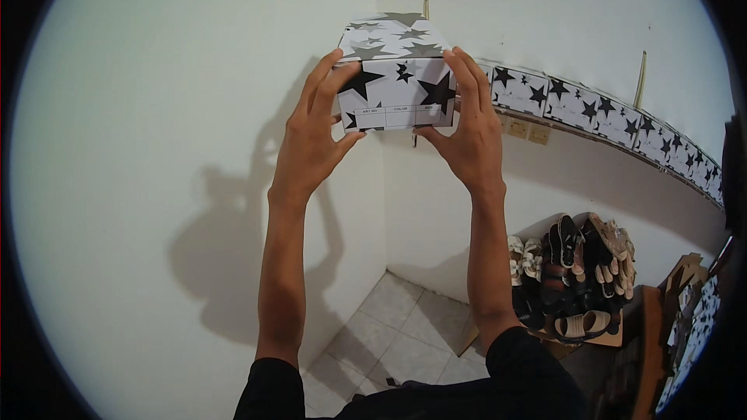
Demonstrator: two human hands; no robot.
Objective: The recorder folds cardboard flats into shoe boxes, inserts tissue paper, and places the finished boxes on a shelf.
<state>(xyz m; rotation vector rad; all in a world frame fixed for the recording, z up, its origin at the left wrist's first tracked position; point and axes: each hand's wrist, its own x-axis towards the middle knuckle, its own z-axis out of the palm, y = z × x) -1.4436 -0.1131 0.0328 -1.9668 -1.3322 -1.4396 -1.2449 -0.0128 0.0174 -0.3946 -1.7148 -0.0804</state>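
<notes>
A white shoebox point(399, 93) printed with black and grey stars is raised in front of me, between both hands. My left hand point(313, 113) grips its left side, fingers at the upper edge and thumb under the lower corner. On the opposite side my right hand point(468, 120) holds it the same way, the thumb below the bottom edge. The box's lid looks closed, and a blank label strip runs along the front face. Behind my right hand, a row of similar star-printed boxes point(520, 92) begins on a wall shelf; part of that row is hidden by the hand.
The narrow shelf point(599, 138) runs along the right wall, with metal brackets above and wall sockets point(529, 130) beneath. Below, many sandals and shoes point(572, 272) are piled on a low wooden stand point(611, 334). Wooden furniture point(650, 350) stands at the lower right. Plain walls meet at a corner ahead.
</notes>
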